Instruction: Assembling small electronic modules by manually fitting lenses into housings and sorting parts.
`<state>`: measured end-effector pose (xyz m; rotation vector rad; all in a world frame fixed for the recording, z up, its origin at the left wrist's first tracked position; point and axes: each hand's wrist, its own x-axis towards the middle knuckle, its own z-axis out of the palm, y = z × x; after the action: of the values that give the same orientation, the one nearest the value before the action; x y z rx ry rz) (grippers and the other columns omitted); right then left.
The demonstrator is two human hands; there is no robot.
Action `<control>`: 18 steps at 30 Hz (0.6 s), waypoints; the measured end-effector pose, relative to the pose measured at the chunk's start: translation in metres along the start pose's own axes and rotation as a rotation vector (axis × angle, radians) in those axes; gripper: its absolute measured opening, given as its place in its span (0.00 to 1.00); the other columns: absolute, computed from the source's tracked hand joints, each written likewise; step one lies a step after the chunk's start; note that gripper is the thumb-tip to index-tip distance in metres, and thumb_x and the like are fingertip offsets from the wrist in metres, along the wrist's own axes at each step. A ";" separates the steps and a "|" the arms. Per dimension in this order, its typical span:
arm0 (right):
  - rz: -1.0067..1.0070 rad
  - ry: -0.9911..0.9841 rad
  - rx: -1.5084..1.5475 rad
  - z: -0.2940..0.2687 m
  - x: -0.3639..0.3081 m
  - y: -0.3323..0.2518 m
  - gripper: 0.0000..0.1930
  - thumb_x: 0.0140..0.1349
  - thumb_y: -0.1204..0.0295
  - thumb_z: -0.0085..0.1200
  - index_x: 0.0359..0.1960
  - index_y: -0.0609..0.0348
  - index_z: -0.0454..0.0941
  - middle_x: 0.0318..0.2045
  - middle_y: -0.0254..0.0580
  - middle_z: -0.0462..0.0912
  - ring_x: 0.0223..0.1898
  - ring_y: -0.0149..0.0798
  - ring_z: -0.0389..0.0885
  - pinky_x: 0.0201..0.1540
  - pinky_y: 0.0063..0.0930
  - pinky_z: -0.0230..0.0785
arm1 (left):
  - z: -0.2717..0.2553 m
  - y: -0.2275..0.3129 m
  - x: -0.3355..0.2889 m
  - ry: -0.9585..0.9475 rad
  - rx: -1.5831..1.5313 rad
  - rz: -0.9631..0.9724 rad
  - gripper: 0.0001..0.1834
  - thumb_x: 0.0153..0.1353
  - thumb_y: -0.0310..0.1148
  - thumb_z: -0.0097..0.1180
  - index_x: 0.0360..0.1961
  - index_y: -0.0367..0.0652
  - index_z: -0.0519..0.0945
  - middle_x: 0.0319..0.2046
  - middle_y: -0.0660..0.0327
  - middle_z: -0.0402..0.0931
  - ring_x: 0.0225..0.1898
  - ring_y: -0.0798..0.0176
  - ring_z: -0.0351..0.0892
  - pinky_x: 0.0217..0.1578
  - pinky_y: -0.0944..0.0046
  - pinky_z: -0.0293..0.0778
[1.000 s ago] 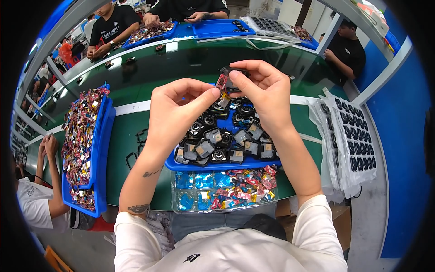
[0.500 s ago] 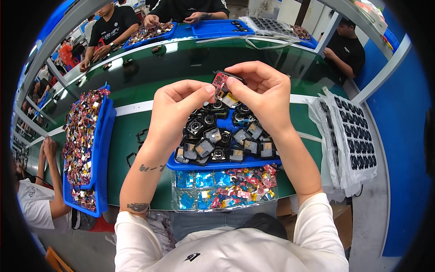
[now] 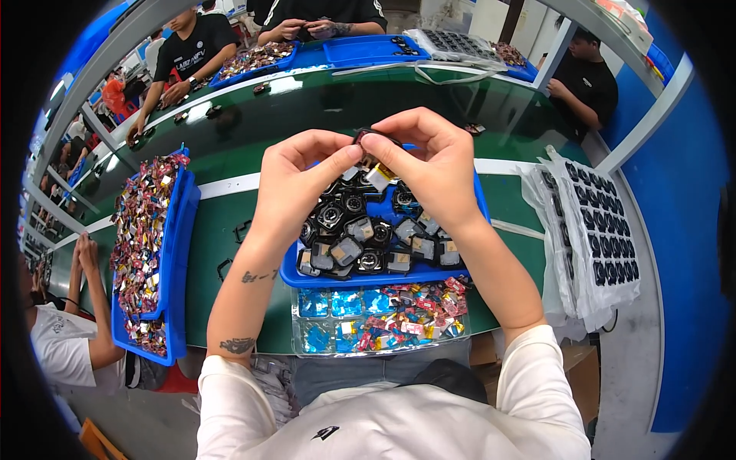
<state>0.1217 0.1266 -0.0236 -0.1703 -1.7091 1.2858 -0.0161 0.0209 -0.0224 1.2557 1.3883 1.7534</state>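
Above a blue tray (image 3: pixel 383 277), both of my hands pinch one small black device case (image 3: pixel 360 135) by its edges. My left hand (image 3: pixel 300 175) closes thumb and fingers on its left side; my right hand (image 3: pixel 431 167) grips the right side, thumb across the front. A silver battery with yellow tape (image 3: pixel 379 178) hangs just below the fingers. The fingers hide most of the case's inside. Beneath lie several black square cases (image 3: pixel 346 249), some with a round ring, others with grey backs.
In front of me, a clear compartment tray (image 3: pixel 307 351) holds blue-film pieces and red circuit boards. At left stands a blue bin (image 3: pixel 178 268) heaped with boards. Bagged black-part trays (image 3: pixel 602 230) lie at right. Beyond runs a green belt (image 3: pixel 330 107), with people working across it.
The case has tilted, so its red circuit board scarcely shows now. My right hand has shifted slightly left. Across the belt, a person has brought both hands together around a small part.
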 end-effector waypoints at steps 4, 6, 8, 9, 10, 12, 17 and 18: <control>-0.150 0.015 -0.427 -0.014 0.005 -0.004 0.14 0.53 0.69 0.63 0.37 0.64 0.79 0.30 0.43 0.83 0.29 0.32 0.83 0.32 0.23 0.75 | -0.020 -0.010 0.025 0.094 0.215 -0.019 0.12 0.57 0.33 0.61 0.37 0.35 0.81 0.31 0.63 0.81 0.32 0.75 0.75 0.34 0.75 0.68; -0.162 -0.001 -0.441 -0.019 0.008 0.000 0.14 0.52 0.68 0.62 0.37 0.64 0.78 0.30 0.44 0.84 0.28 0.35 0.84 0.31 0.25 0.75 | -0.063 -0.050 0.062 0.250 0.399 0.026 0.12 0.57 0.33 0.61 0.37 0.34 0.82 0.31 0.62 0.81 0.33 0.73 0.76 0.36 0.74 0.69; -0.087 -0.079 -0.448 -0.025 0.007 -0.009 0.12 0.54 0.70 0.62 0.38 0.62 0.79 0.32 0.37 0.84 0.33 0.29 0.83 0.36 0.22 0.75 | -0.116 -0.091 0.095 0.413 0.681 -0.079 0.13 0.54 0.34 0.63 0.35 0.33 0.83 0.30 0.61 0.81 0.34 0.71 0.77 0.37 0.73 0.69; -0.088 -0.110 -0.450 -0.019 0.007 -0.015 0.11 0.54 0.71 0.62 0.38 0.62 0.79 0.31 0.38 0.84 0.32 0.30 0.83 0.35 0.21 0.75 | -0.165 -0.117 0.103 0.471 0.718 -0.189 0.16 0.51 0.39 0.65 0.33 0.37 0.84 0.28 0.60 0.82 0.32 0.68 0.79 0.37 0.69 0.71; -0.085 -0.120 -0.436 -0.015 0.006 -0.018 0.11 0.54 0.71 0.62 0.38 0.62 0.79 0.31 0.38 0.84 0.32 0.30 0.83 0.35 0.21 0.75 | -0.199 -0.137 0.105 0.519 0.747 -0.303 0.18 0.47 0.44 0.67 0.31 0.40 0.85 0.27 0.60 0.82 0.31 0.64 0.81 0.37 0.64 0.72; -0.095 -0.129 -0.532 -0.023 0.005 -0.015 0.11 0.54 0.71 0.62 0.37 0.62 0.79 0.30 0.39 0.84 0.31 0.30 0.83 0.35 0.21 0.75 | -0.193 -0.153 0.107 0.576 0.888 -0.505 0.15 0.47 0.42 0.67 0.30 0.41 0.85 0.26 0.60 0.82 0.33 0.63 0.81 0.38 0.64 0.72; -0.240 -0.064 -0.530 -0.028 0.010 -0.007 0.08 0.53 0.68 0.59 0.29 0.60 0.79 0.24 0.40 0.83 0.24 0.35 0.83 0.29 0.26 0.73 | -0.208 -0.152 0.100 0.532 0.989 -0.604 0.12 0.49 0.42 0.64 0.30 0.46 0.85 0.32 0.57 0.83 0.39 0.59 0.81 0.45 0.60 0.72; -0.289 -0.033 -0.510 -0.026 0.012 -0.008 0.09 0.54 0.67 0.57 0.24 0.61 0.79 0.20 0.41 0.82 0.22 0.38 0.82 0.27 0.28 0.71 | -0.205 -0.152 0.099 0.699 1.221 -0.444 0.13 0.50 0.43 0.61 0.33 0.48 0.84 0.34 0.58 0.83 0.40 0.57 0.81 0.46 0.59 0.72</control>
<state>0.1376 0.1478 -0.0099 -0.1901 -1.9802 0.6304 -0.2596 0.0669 -0.1394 0.6369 3.1030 0.9563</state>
